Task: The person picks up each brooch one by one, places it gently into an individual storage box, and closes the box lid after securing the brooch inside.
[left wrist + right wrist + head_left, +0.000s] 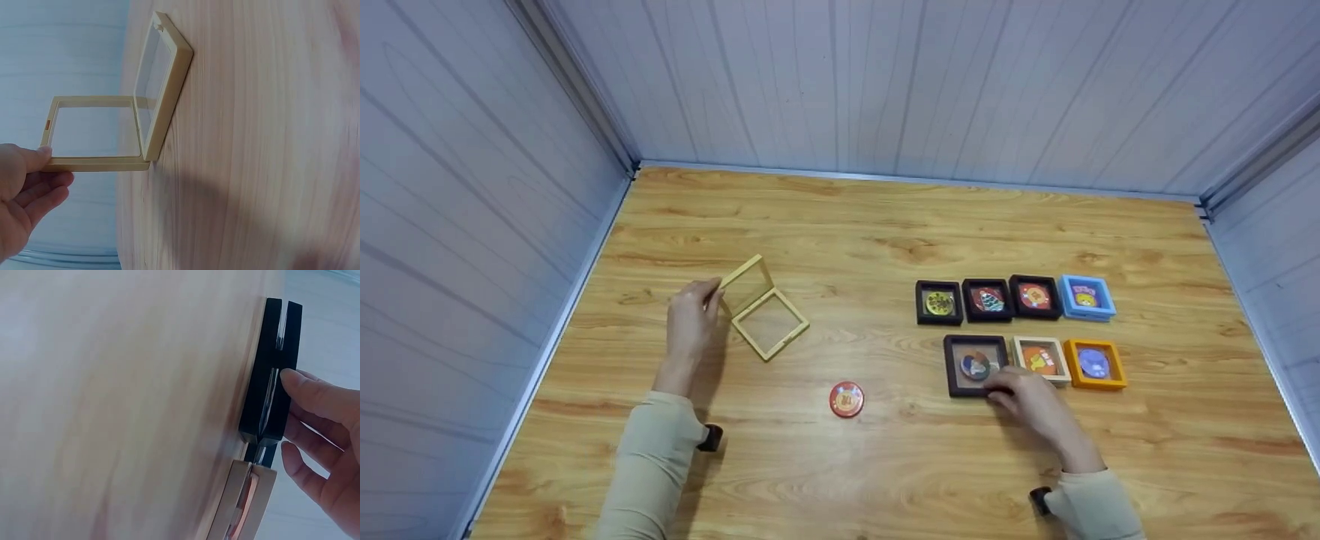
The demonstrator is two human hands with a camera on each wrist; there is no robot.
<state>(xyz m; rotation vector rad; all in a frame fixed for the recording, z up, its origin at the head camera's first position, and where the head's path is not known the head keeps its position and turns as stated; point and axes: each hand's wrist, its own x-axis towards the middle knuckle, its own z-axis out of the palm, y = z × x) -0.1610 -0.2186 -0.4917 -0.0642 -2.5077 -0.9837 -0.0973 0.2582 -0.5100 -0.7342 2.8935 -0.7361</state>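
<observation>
My left hand (690, 319) pinches the raised lid of a pale yellow square display frame (787, 346) by its edge. In the left wrist view, thumb and fingers hold the corner of the lid, whose clear film shows; the hinged base rests on the table. My right hand (1031, 401) grips the lower right corner of a dark brown display frame (950, 367), with the thumb on its side edge in the right wrist view. A round badge shows inside that frame. A red round badge (847, 399) lies loose on the table between the hands.
Beside the dark frame are a cream framed badge (1061, 361) and an orange framed badge (1119, 375). Behind them stand several black frames (961, 319) and a light blue frame (1107, 296). Pale panel walls (840, 90) border the wooden table (810, 210).
</observation>
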